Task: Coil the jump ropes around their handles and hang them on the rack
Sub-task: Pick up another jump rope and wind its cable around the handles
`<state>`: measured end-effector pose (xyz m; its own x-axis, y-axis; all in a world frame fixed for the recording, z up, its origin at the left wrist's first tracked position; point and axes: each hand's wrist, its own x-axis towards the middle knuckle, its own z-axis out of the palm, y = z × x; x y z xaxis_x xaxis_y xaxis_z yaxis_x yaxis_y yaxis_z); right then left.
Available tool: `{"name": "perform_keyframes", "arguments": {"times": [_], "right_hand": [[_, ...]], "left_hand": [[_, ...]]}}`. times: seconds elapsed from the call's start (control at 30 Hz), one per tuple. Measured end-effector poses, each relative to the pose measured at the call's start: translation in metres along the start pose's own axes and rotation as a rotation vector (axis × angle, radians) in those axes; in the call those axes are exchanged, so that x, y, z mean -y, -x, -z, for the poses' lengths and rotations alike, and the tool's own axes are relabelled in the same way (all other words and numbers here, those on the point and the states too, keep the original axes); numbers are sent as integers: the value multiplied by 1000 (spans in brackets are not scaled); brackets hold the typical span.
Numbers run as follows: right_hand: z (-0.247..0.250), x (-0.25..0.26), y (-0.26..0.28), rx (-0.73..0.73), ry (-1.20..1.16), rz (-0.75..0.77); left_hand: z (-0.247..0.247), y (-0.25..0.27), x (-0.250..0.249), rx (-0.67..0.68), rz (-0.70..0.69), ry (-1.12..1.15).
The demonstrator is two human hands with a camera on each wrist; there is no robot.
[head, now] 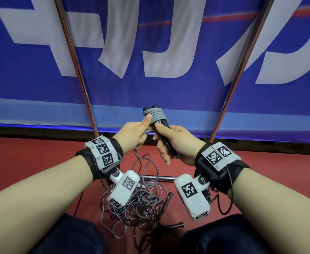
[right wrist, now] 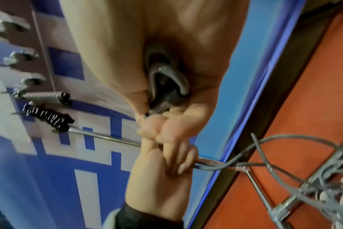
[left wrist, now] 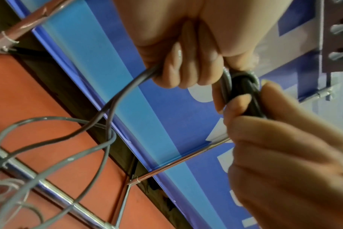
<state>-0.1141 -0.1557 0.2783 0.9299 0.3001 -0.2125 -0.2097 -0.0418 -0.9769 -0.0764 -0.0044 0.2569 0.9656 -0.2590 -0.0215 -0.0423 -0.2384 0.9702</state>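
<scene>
A pair of black handles (head: 164, 136) stands upright in my right hand (head: 168, 142), which grips their lower part. Several turns of grey rope (head: 155, 115) are coiled round their tops. My left hand (head: 138, 133) grips the free length of that grey rope (left wrist: 127, 89) just left of the handles (left wrist: 247, 93), thumb against the coil. From the fist the rope falls to a tangle of ropes (head: 137, 204) on the red floor. Two coiled ropes, one pale (right wrist: 47, 96) and one black (right wrist: 49, 119), hang on rack hooks.
Two slanted metal rack poles (head: 73, 57) (head: 242, 57) rise before a blue and white banner (head: 168, 88). A chrome base bar (head: 157, 178) crosses the floor under my hands. Bare hooks (left wrist: 341, 29) stick out of the rack plate. My knees frame the tangle.
</scene>
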Motion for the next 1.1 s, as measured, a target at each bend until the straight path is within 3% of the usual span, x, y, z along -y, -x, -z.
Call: {"name": "perform_keyframes", "arguments": {"times": [0.2, 0.37, 0.53, 0.67, 0.77, 0.83, 1.03, 1.1], "right_hand": [[5, -3, -6, -126, 175, 25], [14, -6, -8, -292, 833, 109], [-1, -7, -6, -376, 1387, 182], [-16, -9, -10, -398, 1665, 222], [-27, -10, -8, -453, 1734, 306], [-25, -10, -10, -486, 1581, 317], [-11, 1, -2, 19, 130, -92], [-5, 4, 2, 119, -129, -148]], "left_hand": [[5, -4, 0, 41, 32, 0], [3, -2, -3, 113, 128, 14], [-3, -3, -17, 56, 217, -48], [-3, -3, -16, -46, 248, -44], [-1, -1, -9, -45, 258, 117], [3, 1, -8, -45, 224, 203], [4, 5, -8, 34, 63, 267], [2, 7, -11, 89, 34, 314]]}}
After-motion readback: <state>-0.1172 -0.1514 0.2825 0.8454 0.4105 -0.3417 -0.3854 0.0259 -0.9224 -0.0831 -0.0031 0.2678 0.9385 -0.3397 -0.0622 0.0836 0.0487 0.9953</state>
